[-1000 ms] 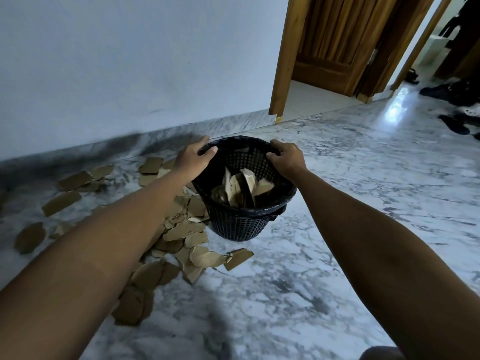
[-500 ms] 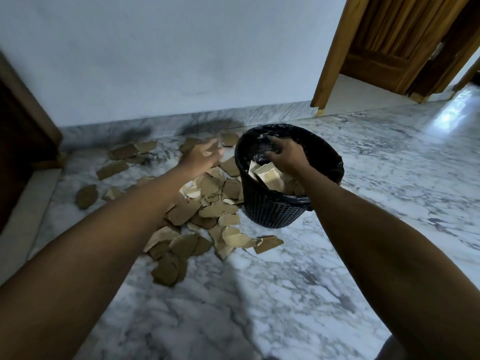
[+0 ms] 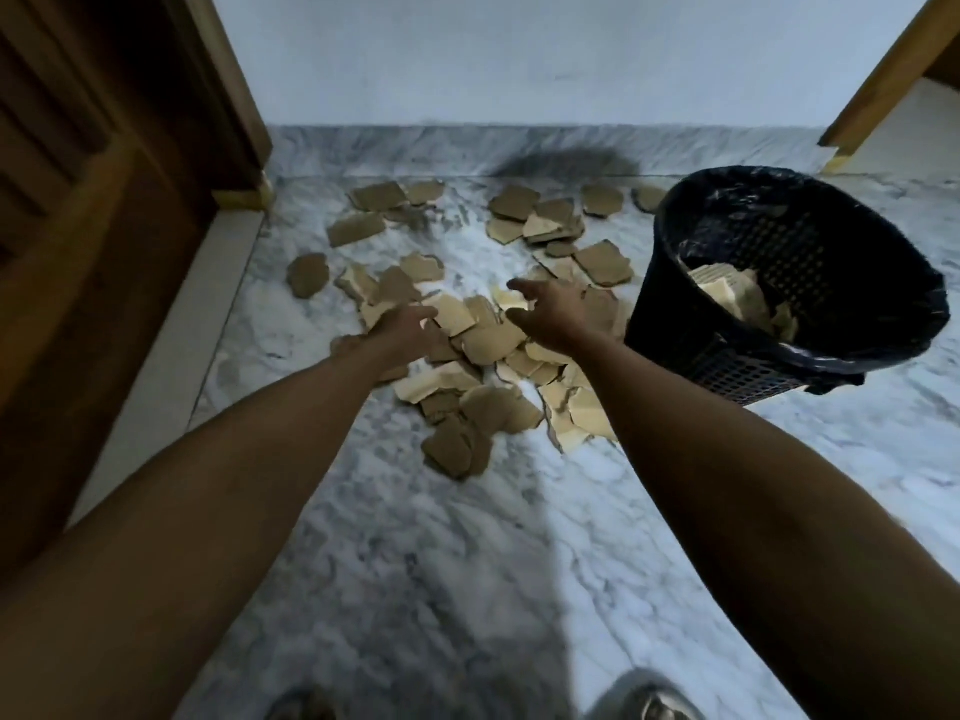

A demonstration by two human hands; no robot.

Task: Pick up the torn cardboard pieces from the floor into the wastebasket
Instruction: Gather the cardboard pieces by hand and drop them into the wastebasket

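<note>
Both arms out over the marble floor (image 3: pixel 467 589). Left hand (image 3: pixel 402 327) low over the near-left edge of the torn cardboard pieces (image 3: pixel 485 340), fingers loosely spread, nothing visibly gripped; contact with the scraps beneath cannot be told. Right hand (image 3: pixel 548 311) just beside it, thumb and fingers splayed wide above the middle of the pile, empty.

Most of the pile directly under and just beyond both hands, with loose scraps farther out toward the wall (image 3: pixel 519 54) and more just nearer than the hands. Wastebasket (image 3: pixel 779 324) to the right of the right hand, tilted in view, lined with a dark bag, a few pieces already inside.

Likely troubles from here: flat pieces hard to pinch off smooth marble, so sliding rather than lifting; an overfull two-handed scoop shedding scraps on the way across to the right; a bump against the light basket tipping it and spilling what is in it; outlying scraps beyond the left hand, near the wooden door frame (image 3: pixel 228 96), easily missed.
</note>
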